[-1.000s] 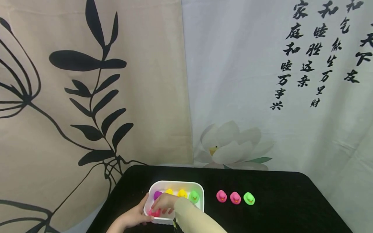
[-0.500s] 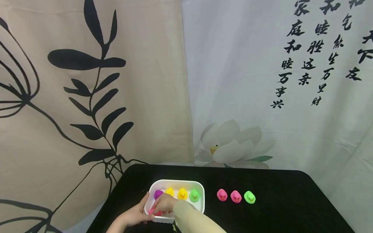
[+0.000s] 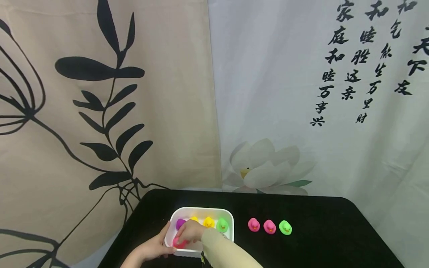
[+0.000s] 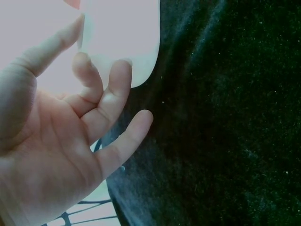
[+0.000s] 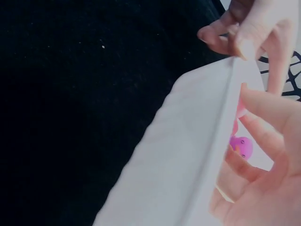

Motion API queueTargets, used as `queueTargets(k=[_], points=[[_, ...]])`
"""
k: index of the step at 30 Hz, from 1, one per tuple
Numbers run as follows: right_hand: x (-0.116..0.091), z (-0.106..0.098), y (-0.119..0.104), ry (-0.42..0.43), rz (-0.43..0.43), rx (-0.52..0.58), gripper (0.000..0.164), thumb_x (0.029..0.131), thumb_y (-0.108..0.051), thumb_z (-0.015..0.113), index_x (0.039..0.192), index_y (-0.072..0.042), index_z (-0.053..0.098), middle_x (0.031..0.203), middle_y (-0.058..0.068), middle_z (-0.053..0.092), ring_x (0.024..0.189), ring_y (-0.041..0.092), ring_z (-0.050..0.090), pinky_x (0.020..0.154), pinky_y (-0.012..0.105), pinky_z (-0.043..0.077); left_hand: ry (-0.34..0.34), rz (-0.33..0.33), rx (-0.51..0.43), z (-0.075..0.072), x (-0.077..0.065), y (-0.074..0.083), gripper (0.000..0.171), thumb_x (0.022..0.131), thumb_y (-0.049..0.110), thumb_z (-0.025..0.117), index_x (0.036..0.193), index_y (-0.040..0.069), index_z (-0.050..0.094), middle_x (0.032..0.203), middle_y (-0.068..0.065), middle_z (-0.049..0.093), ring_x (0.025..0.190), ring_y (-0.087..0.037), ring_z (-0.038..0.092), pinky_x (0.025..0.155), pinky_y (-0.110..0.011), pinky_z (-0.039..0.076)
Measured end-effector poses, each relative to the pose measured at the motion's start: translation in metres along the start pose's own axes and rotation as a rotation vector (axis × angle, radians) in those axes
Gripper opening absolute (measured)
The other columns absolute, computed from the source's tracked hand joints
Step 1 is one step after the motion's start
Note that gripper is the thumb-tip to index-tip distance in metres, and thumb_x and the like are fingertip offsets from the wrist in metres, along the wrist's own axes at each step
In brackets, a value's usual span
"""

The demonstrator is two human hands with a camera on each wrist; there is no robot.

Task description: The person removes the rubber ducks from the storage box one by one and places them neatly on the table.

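My left hand point(image 3: 151, 248) grips the left end of a white plastic tray point(image 3: 191, 253), thumb at the near corner and fingers along the side. In the left wrist view, the fingertips point(image 4: 121, 66) meet the outside of its wall. My right hand point(image 3: 191, 231) reaches down inside the tray and pinches a pink rubber duck point(image 3: 178, 243) at the near left, its fingers partly covering it. Behind it are a purple duck point(image 3: 180, 223), two yellow ducks point(image 3: 209, 222) and a green duck point(image 3: 222, 225). The right wrist view shows the purple duck point(image 5: 243, 147) beyond the right fingers.
Two pink ducks point(image 3: 269, 226) and a green duck point(image 3: 285, 227) stand in a row on the black tabletop point(image 3: 321, 238), right of the tray. A printed curtain point(image 3: 181, 111) hangs behind the table's far edge.
My right fingers shift slightly at the pink duck, which stays at the tray's near left. The left hand keeps its grip, and the other ducks stay where they were.
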State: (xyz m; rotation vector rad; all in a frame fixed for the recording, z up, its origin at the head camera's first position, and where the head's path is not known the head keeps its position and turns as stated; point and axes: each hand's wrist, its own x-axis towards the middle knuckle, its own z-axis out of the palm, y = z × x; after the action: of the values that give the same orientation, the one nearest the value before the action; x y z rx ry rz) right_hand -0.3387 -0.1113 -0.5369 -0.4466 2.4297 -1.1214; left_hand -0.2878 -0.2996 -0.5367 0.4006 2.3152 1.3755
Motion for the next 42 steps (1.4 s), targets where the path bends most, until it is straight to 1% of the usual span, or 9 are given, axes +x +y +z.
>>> queueTargets(k=[4, 10, 14, 18, 22, 31, 37, 39, 42], points=[[-0.001, -0.004, -0.001, -0.003, -0.001, 0.012, 0.007, 0.076, -0.019, 0.081, 0.080, -0.017, 0.076, 0.069, -0.005, 0.063, 0.065, 0.018, 0.058, 0.062, 0.037, 0.051, -0.005, 0.008, 0.013, 0.001, -0.003, 0.000, 0.101, 0.088, 0.020, 0.069, 0.146, -0.014, -0.007, 0.131, -0.041, 0.029, 0.070, -0.027, 0.060, 0.062, -0.045, 0.052], [-0.003, -0.013, 0.001, 0.006, -0.040, 0.017, 0.008, 0.073, -0.016, 0.083, 0.079, -0.016, 0.076, 0.067, -0.005, 0.063, 0.062, 0.018, 0.062, 0.055, 0.041, 0.050, -0.007, -0.003, 0.032, 0.001, -0.004, 0.000, 0.102, 0.089, 0.023, 0.069, 0.146, -0.014, -0.007, 0.125, -0.039, 0.037, 0.071, -0.027, 0.060, 0.063, -0.046, 0.052], [-0.007, -0.023, 0.000, 0.015, -0.052, 0.027, 0.009, 0.073, -0.014, 0.083, 0.081, -0.015, 0.077, 0.066, -0.004, 0.065, 0.063, 0.020, 0.064, 0.054, 0.040, 0.050, 0.006, -0.007, 0.023, 0.003, -0.004, 0.001, 0.102, 0.089, 0.023, 0.070, 0.145, -0.015, -0.006, 0.129, -0.042, 0.032, 0.072, -0.027, 0.059, 0.066, -0.047, 0.054], [-0.013, -0.032, -0.002, 0.019, -0.049, 0.033, 0.011, 0.073, -0.013, 0.083, 0.082, -0.014, 0.077, 0.064, -0.002, 0.066, 0.064, 0.022, 0.066, 0.054, 0.040, 0.050, 0.027, -0.017, 0.036, 0.002, -0.003, 0.002, 0.102, 0.088, 0.025, 0.071, 0.146, -0.016, -0.003, 0.109, -0.028, 0.050, 0.070, -0.025, 0.057, 0.061, -0.041, 0.051], [-0.019, -0.041, -0.003, 0.010, -0.058, 0.038, 0.012, 0.074, -0.013, 0.082, 0.085, -0.012, 0.077, 0.066, -0.001, 0.067, 0.068, 0.025, 0.067, 0.057, 0.044, 0.051, 0.034, -0.005, 0.039, 0.001, -0.003, 0.004, 0.101, 0.087, 0.024, 0.071, 0.145, -0.017, 0.000, 0.088, -0.011, 0.055, 0.068, -0.023, 0.056, 0.057, -0.034, 0.047], [-0.024, -0.057, 0.002, 0.003, -0.074, 0.024, 0.011, 0.076, -0.013, 0.080, 0.086, -0.014, 0.076, 0.068, -0.001, 0.068, 0.071, 0.026, 0.067, 0.058, 0.044, 0.051, 0.042, 0.026, 0.019, 0.000, -0.002, 0.005, 0.097, 0.086, 0.020, 0.072, 0.144, -0.018, 0.004, 0.077, -0.008, 0.058, 0.066, -0.022, 0.056, 0.059, -0.033, 0.049], [-0.027, -0.068, 0.008, -0.020, -0.073, 0.011, 0.009, 0.078, -0.014, 0.079, 0.086, -0.013, 0.076, 0.070, -0.002, 0.067, 0.073, 0.027, 0.067, 0.065, 0.049, 0.053, 0.057, 0.004, 0.061, 0.000, -0.001, 0.006, 0.098, 0.086, 0.024, 0.073, 0.144, -0.018, 0.006, 0.078, -0.008, 0.055, 0.064, -0.021, 0.054, 0.058, -0.032, 0.048], [-0.029, -0.072, 0.009, -0.027, -0.065, 0.006, 0.009, 0.079, -0.014, 0.078, 0.087, -0.013, 0.076, 0.072, -0.002, 0.067, 0.073, 0.026, 0.066, 0.067, 0.049, 0.053, 0.062, -0.004, 0.074, 0.000, 0.000, 0.007, 0.099, 0.086, 0.025, 0.073, 0.145, -0.018, 0.006, 0.083, -0.010, 0.055, 0.064, -0.022, 0.054, 0.058, -0.033, 0.048], [-0.031, -0.077, 0.012, -0.034, -0.045, -0.001, 0.007, 0.080, -0.016, 0.077, 0.087, -0.015, 0.076, 0.074, -0.003, 0.067, 0.073, 0.024, 0.064, 0.070, 0.050, 0.053, 0.074, -0.020, 0.084, 0.001, 0.001, 0.007, 0.100, 0.086, 0.026, 0.074, 0.146, -0.015, 0.006, 0.102, -0.023, 0.055, 0.068, -0.023, 0.054, 0.061, -0.036, 0.050]])
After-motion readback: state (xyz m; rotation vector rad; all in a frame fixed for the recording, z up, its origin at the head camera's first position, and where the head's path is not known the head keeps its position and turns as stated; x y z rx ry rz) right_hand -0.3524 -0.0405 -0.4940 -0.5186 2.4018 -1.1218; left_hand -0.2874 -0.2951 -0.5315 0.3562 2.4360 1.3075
